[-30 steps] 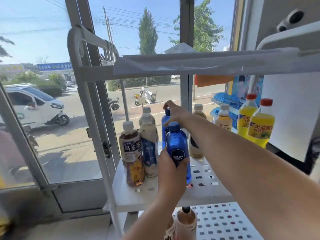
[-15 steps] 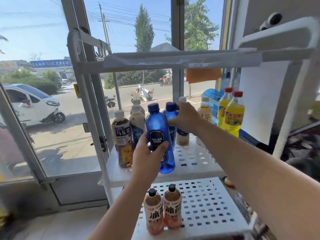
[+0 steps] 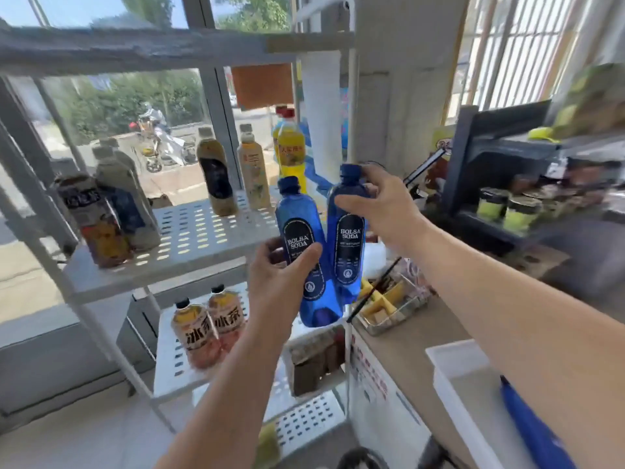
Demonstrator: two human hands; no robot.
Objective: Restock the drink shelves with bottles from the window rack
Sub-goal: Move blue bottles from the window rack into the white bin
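Note:
Two blue soda bottles are lifted clear of the white window rack (image 3: 189, 231). My left hand (image 3: 280, 275) grips the left blue bottle (image 3: 299, 225) around its lower body. My right hand (image 3: 378, 204) grips the right blue bottle (image 3: 348, 238) by its shoulder, just under the cap. The bottles hang side by side and almost touch, in front of the rack's right edge. On the rack's middle shelf stand brown tea bottles (image 3: 98, 221), two pale bottles (image 3: 216, 177) and yellow bottles (image 3: 291, 147).
Two iced tea bottles (image 3: 206, 330) stand on the rack's lower shelf. A wooden counter (image 3: 422, 336) at the right holds a metal tray of packets (image 3: 389, 302) and a white bin (image 3: 473, 394). A dark shelf with green-labelled jars (image 3: 507, 208) lies farther right.
Both blue bottles have left the middle shelf and moved right, towards the counter. My view has swung right, from the window to the counter and dark shelf.

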